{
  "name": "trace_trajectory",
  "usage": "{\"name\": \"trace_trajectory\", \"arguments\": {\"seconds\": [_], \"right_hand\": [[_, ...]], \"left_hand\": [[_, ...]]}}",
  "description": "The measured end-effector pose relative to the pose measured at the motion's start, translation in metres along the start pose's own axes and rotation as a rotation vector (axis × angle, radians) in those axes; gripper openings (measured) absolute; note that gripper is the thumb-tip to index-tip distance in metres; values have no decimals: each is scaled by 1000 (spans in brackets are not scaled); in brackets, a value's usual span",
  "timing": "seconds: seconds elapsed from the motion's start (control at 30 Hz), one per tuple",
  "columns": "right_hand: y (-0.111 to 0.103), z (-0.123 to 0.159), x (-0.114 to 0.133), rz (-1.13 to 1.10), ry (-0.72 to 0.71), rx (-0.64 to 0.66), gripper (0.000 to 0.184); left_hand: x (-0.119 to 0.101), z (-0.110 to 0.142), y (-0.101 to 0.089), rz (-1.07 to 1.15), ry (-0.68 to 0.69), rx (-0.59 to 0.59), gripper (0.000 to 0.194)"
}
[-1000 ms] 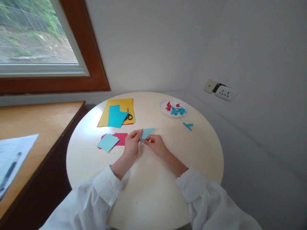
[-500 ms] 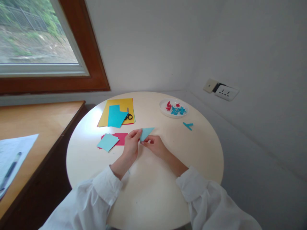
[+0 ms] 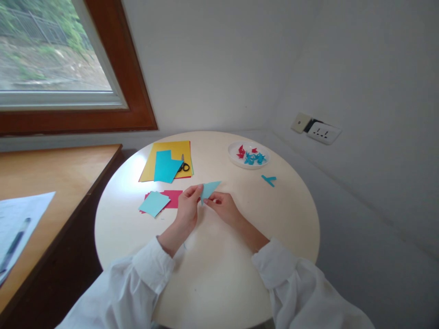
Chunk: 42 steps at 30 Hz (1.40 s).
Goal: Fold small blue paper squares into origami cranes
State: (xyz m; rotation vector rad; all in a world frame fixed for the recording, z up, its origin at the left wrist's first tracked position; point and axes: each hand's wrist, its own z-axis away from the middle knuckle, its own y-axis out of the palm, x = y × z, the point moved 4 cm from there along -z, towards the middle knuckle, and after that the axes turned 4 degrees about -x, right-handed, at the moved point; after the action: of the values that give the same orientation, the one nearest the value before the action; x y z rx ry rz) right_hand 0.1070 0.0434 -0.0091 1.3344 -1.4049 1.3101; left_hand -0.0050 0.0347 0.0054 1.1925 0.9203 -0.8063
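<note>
Over a round worktop (image 3: 219, 265), the left hand (image 3: 188, 205) and right hand (image 3: 224, 208) are pinching folded light-blue paper (image 3: 209, 189), its lower corner newly bared, the folding seemingly ongoing.

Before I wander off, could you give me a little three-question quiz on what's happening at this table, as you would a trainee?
1. True or false: the left hand and the right hand both touch the same pale paper.

2. What colours are the pieces in the dish?
A) green and yellow
B) red and blue
C) black and white

3. Fill in: the scissors lie on the ____ sheet.

Key: 1. true; 2. B; 3. yellow.
</note>
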Motion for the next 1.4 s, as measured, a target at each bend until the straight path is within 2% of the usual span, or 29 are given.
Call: {"name": "trace_trajectory", "arguments": {"seconds": [0.4,0.93,1.4], "right_hand": [[-5,-3,-3,-90,29,-78,22],[-9,-4,-4,-100,16,-139,24],[-15,-4,-1,-87,-21,-250,26]], "left_hand": [[2,-1,-1,10,-7,-9,20],[0,0,1,23,-18,-22,21],[2,-1,0,16,-14,-7,19]]}}
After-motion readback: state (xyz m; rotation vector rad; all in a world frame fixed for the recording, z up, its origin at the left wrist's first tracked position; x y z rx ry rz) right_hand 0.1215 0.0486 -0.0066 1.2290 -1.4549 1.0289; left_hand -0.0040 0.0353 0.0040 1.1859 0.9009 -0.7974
